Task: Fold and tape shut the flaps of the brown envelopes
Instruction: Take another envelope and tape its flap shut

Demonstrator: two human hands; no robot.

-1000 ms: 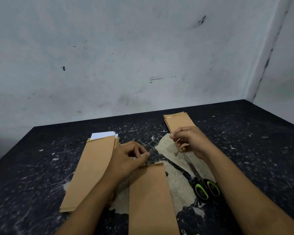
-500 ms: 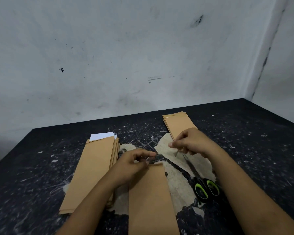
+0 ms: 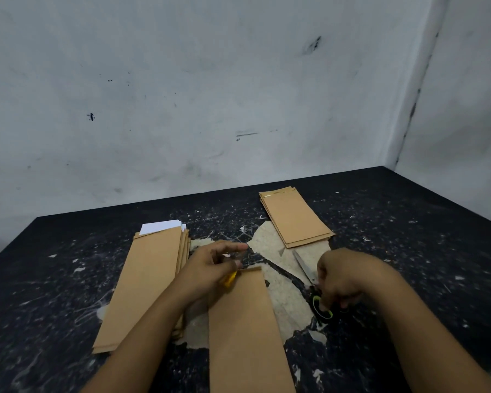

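Brown envelope (image 3: 245, 330) lies between left hand (image 3: 210, 272) and scissors (image 3: 313, 287).

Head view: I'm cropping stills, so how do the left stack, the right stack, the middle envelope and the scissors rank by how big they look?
1. Middle envelope, though it is nearest and cut off by the frame.
2. Left stack; close to the first, so that order is unsure.
3. Right stack, farther away.
4. Scissors, partly under the right hand.
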